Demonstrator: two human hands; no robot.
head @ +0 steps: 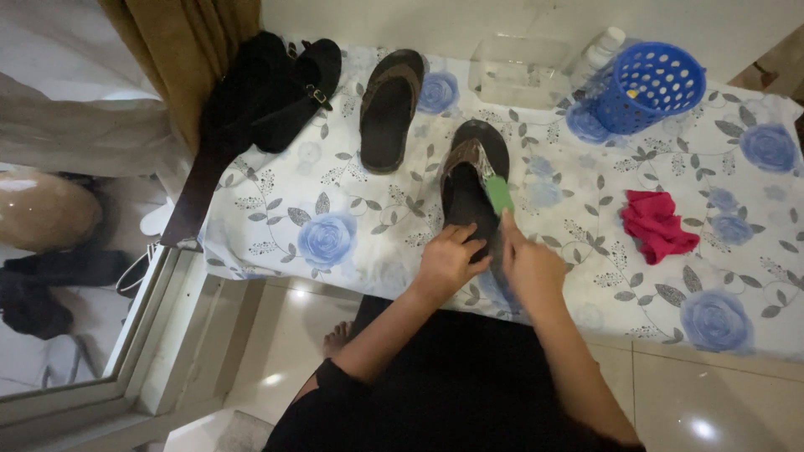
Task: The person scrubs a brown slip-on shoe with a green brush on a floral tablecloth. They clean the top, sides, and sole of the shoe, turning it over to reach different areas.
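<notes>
Head view: left hand [446, 259] fingers clasp the sandal [471, 180] heel, right hand [530, 266] fingers grasp a green brush [499, 194] upon it.

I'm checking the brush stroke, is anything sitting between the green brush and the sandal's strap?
Nothing visible. The green brush in the right hand lies right against the sandal, which the left hand holds at its heel.
</notes>
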